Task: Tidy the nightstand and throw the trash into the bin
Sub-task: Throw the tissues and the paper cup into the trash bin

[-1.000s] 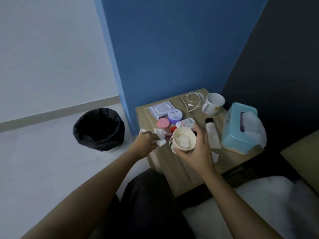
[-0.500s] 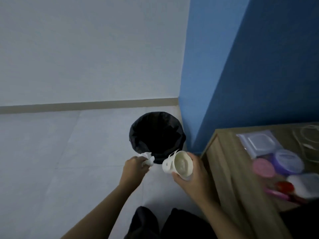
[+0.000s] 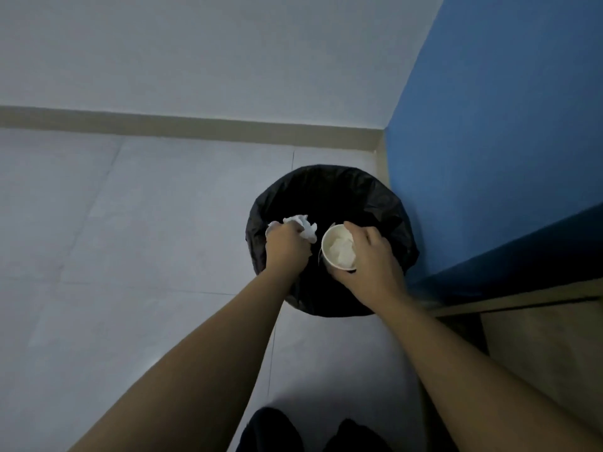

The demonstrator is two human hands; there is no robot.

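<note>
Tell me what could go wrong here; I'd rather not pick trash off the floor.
The crumpled tissue in the left hand sits close to the bin rim's left side, so it might drift outside. The paper cup in the right hand holds loose tissue that could spill if tipped early.

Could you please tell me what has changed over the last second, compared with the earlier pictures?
Both hands have carried their loads from the nightstand to above the bin. The view has swung with them, so the nightstand top is out of frame. Unchanged: the left hand still grips the crumpled tissue, and the right hand still holds the paper cup with tissue inside. Nothing has been dropped yet.
</note>
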